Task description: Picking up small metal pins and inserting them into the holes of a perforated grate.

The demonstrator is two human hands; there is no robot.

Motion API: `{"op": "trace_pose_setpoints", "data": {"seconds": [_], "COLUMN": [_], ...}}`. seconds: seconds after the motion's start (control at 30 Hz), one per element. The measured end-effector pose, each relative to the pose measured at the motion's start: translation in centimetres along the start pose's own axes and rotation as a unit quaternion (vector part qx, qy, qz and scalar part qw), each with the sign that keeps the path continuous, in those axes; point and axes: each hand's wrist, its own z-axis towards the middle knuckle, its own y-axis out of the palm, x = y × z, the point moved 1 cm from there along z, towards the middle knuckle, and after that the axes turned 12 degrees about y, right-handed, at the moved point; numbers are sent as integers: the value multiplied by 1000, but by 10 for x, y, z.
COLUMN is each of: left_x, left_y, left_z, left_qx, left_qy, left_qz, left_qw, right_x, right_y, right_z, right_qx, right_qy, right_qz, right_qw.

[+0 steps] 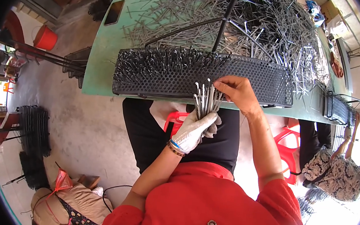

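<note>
My left hand (pixel 193 131), in a white knit glove, is closed around a bundle of thin metal rods (pixel 205 100) with small rounded tips pointing up. My bare right hand (pixel 239 94) is at the bundle's upper right, thumb and fingers pinched together; whatever is between them is too small to make out. Just beyond both hands, a curved black perforated metal panel (pixel 256 81) lies along the table's near edge. Many dark rods (pixel 158 67) stick out of its holes on the left and middle, while the holes toward the right end show bare.
Loose rods (pixel 180 23) lie heaped over the green table (pixel 102 61), beneath black metal struts (pixel 223 25). A phone (pixel 114 12) lies at the far left. Red stools (pixel 286 153) stand underneath. One person (pixel 339 171) works at right; another (pixel 80 200) is at lower left. Black racks (pixel 34 131) stand left.
</note>
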Motion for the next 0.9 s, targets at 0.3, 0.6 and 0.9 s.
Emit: {"op": "trace_pose_setpoints", "data": {"seconds": [0.3, 0.6, 0.9], "left_x": [-4, -4, -8], "left_y": [-6, -10, -12], "left_z": [0, 0, 1], "left_qx": [33, 41, 33], "left_qy": [-20, -7, -27], "left_qz": [-49, -48, -60], "left_qw": [998, 998, 997], "right_x": [3, -14, -21], "right_y": [3, 3, -2], "right_z": [2, -3, 5], "right_qx": [64, 106, 277], "right_qy": [-44, -30, -200], "right_qz": [3, 38, 79], "right_qw": [997, 993, 937]}}
